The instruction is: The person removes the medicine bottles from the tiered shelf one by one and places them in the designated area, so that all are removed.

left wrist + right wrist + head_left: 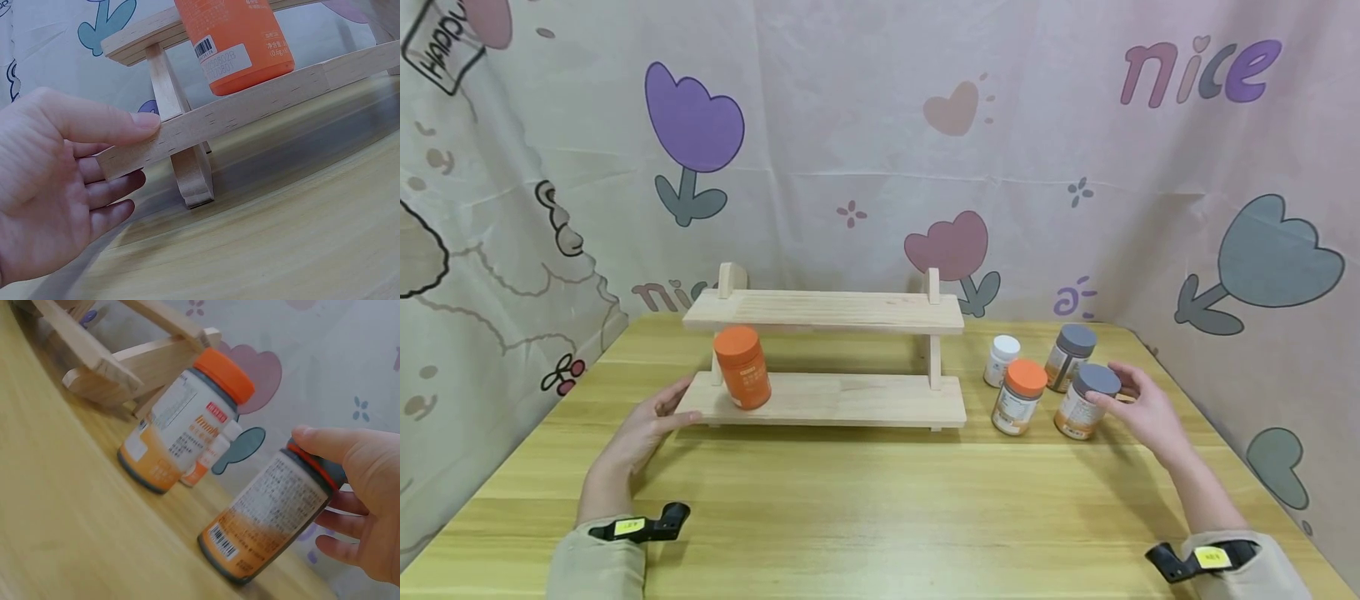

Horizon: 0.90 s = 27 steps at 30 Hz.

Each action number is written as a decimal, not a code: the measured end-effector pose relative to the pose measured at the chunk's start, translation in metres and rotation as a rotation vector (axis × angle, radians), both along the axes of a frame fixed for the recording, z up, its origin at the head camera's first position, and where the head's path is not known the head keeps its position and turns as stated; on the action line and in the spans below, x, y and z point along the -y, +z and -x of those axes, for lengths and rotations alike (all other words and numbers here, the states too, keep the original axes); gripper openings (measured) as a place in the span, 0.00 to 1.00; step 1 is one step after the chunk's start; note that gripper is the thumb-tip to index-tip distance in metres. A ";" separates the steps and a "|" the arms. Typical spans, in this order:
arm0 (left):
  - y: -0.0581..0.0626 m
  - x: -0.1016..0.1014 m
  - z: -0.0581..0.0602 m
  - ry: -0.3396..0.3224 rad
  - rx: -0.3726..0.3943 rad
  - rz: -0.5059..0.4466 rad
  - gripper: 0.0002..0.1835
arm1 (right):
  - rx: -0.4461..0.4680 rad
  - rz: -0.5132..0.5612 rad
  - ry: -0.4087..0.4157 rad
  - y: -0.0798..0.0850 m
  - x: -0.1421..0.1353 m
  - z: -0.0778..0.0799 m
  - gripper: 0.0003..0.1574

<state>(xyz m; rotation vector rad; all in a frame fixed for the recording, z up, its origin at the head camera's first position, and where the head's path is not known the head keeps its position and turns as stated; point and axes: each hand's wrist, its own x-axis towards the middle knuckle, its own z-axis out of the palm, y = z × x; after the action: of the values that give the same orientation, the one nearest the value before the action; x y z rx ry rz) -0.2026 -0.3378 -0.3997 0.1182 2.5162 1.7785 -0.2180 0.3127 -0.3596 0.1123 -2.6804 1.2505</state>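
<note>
A two-tier wooden shelf rack [865, 402] stands on the table. At its left end my left hand [634, 435] grips the lower board, thumb over the top and fingers below, as the left wrist view also shows. An all-orange bottle [745, 373] stands upright on that board, near the left. To the right of the rack, my right hand [1150, 414] holds the front grey-lidded supplement bottle [1081, 410] near its lid, thumb on one side and fingers on the other. In the right wrist view this bottle [265, 515] shows a barcode and dense print.
Beside the held bottle stands an orange-lidded bottle [1018, 402]. Behind are a small white bottle [1001, 364] and another grey-lidded bottle [1067, 362]. A printed cloth [850, 125] hangs around the wooden table [880, 517] at the back and sides.
</note>
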 end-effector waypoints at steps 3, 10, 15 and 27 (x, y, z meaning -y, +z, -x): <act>0.001 0.000 0.000 0.004 0.002 0.005 0.43 | -0.055 -0.007 0.004 0.005 0.000 0.001 0.45; 0.001 -0.001 -0.001 0.008 -0.005 0.006 0.43 | -0.172 0.001 -0.004 0.025 0.006 0.001 0.39; 0.001 0.001 -0.001 0.005 -0.006 0.005 0.43 | -0.139 -0.027 -0.007 0.045 0.016 0.003 0.42; 0.003 -0.001 -0.002 0.008 0.002 -0.006 0.43 | -0.138 0.017 0.193 0.091 0.078 0.013 0.39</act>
<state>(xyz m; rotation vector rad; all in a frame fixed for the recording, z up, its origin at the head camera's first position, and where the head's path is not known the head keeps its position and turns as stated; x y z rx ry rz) -0.2006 -0.3363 -0.3967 0.1061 2.5134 1.7888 -0.2309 0.2346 -0.2690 0.4480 -2.5886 1.2673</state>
